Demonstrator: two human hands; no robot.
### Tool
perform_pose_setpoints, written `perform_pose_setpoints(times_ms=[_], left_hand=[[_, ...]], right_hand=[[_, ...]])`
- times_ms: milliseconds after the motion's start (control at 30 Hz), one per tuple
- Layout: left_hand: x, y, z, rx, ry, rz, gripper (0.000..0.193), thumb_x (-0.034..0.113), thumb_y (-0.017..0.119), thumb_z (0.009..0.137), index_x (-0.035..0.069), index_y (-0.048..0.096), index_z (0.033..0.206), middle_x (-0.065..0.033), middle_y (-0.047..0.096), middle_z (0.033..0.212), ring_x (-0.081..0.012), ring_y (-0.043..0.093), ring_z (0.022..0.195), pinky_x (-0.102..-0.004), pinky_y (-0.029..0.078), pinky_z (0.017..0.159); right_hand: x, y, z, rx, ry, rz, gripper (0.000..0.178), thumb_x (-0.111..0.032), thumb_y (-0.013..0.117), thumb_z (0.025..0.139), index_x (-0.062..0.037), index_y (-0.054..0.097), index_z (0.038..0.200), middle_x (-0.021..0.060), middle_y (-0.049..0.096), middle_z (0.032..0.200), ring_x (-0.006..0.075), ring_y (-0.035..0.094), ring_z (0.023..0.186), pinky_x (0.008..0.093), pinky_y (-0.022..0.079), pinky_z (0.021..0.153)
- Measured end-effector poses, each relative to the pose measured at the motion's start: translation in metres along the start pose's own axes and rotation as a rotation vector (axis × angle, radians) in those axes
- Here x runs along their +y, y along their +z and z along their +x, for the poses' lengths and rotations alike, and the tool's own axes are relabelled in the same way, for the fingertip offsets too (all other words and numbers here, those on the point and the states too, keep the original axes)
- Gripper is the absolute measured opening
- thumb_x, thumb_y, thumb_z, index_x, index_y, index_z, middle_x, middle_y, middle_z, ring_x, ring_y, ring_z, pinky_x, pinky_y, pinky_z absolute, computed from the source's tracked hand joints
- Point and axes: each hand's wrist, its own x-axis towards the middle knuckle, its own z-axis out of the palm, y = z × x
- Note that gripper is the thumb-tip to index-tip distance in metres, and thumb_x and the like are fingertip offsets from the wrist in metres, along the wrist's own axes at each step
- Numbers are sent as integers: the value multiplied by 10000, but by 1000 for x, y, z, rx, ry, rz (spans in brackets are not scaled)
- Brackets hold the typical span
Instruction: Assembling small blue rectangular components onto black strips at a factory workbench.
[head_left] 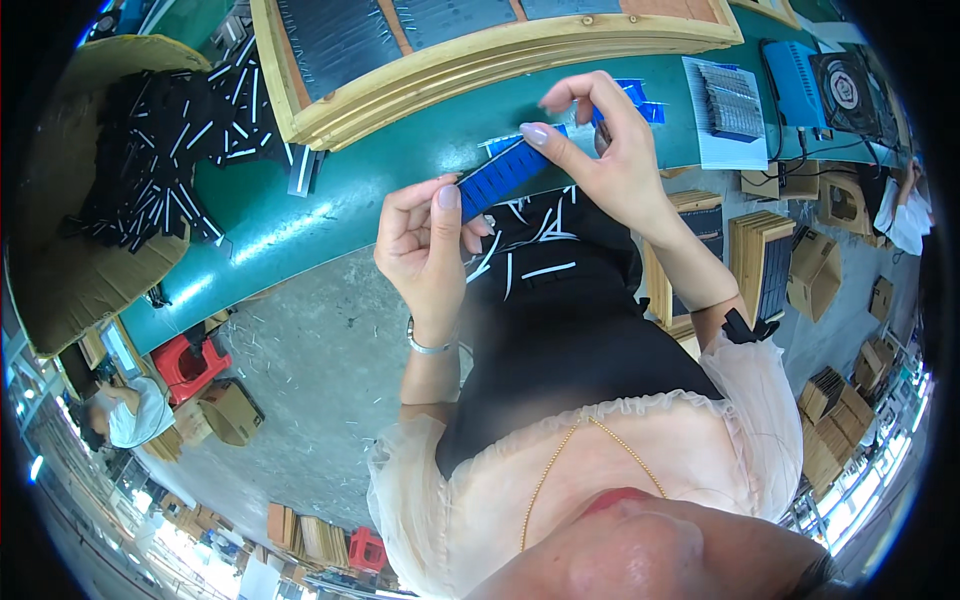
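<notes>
A blue strip with a row of short dark marks (497, 180) is held at a slant above the front edge of the green table. My left hand (428, 235) pinches its lower left end between thumb and fingers. At its upper right end is the thumb of my right hand (610, 150), touching or just over it. The index finger of that hand is raised and apart from the thumb; its other fingers are partly hidden. More blue pieces (648, 110) lie on the table behind my right hand. Black and white strips (548, 270) lie in my lap.
Stacked wooden frames holding dark sheets (520, 50) stand at the back of the green table (265, 215). On the left is a cardboard box (60, 290) heaped with black and white strips (165, 150). A grey ribbed stack (730, 100) and a blue machine (790, 80) stand right.
</notes>
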Motion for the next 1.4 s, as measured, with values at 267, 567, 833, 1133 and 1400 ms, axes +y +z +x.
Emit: perform_pose_setpoints(times_ms=[267,567,833,1133,1400], left_hand=[[-3,-4,14,163,444,799,336,16,778,749,46,658,1062,-49,658,911,-88,513,757,-220,419,651],[-5,-34,12,-64,-233,-383,299,-73,693,806,33,524,1029,-117,680,904,-146,648,861,-265,524,778],[15,-61,47,342,328,796,165,32,756,750,76,643,863,-70,679,959,-209,623,908,-326,470,760],[-22,-149,98,248,218,1200,390,-53,717,734,1,591,1099,-118,604,960,-230,600,867,-325,489,746],[-18,-176,85,263,-34,737,201,106,602,929,-42,595,1065,-41,638,870,-91,563,745,-240,475,671]], right_hand=[[3,0,-4,-135,97,493,128,-118,678,881,-18,648,807,-22,546,758,50,437,673,216,333,593],[-8,5,0,-492,-300,657,576,-341,874,615,-82,594,1046,140,591,1237,177,546,984,234,399,736],[-10,-17,26,-127,-527,281,325,-43,805,660,-74,622,927,104,720,1031,154,526,769,264,416,669],[112,-129,194,148,-365,-647,241,-264,726,801,-201,691,1031,58,614,906,235,604,853,347,495,738],[134,-125,237,58,-282,-712,270,-241,746,786,-205,681,1045,33,627,964,220,589,987,349,479,853]])
